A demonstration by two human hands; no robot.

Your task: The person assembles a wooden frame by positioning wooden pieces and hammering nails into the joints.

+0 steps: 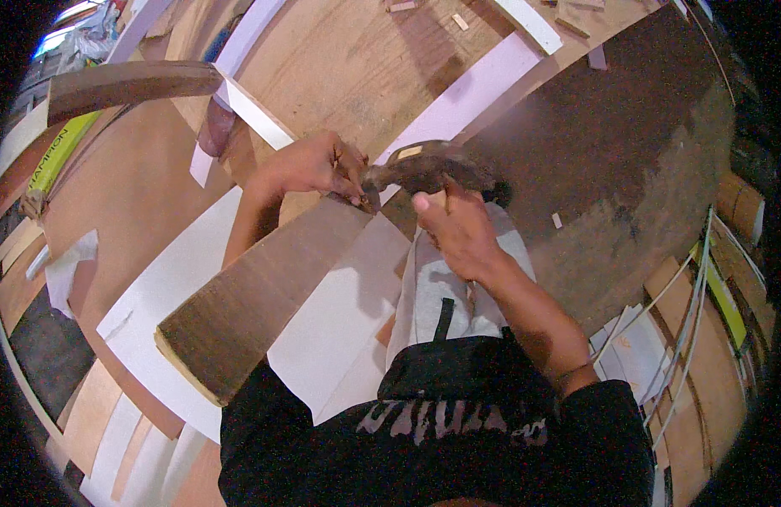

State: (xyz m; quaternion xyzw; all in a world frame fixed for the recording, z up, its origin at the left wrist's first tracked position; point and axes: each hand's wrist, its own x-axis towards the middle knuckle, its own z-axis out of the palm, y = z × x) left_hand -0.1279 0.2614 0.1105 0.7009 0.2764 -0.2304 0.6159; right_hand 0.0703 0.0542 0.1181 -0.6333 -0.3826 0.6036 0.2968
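My right hand [466,237] grips a hammer [428,173], its dark, worn head pointing left toward my other hand. Most of the handle is hidden behind my fingers. My left hand [314,165] is closed in a pinch at the far end of a brown board [264,296]. Whatever small thing sits between those fingertips is too small to make out. The hammer's striking end is right beside the fingertips. The board slants from near left up to my hands, over my left forearm, with a white panel [335,325] along its right side.
A curved brown strip [137,87] and a white strip [255,114] stand beyond my left arm. Pale strips [466,93] frame a wooden surface [348,76] ahead. A large dark sheet [610,160] lies to the right. Thin rods [690,296] and white papers [631,351] are at near right.
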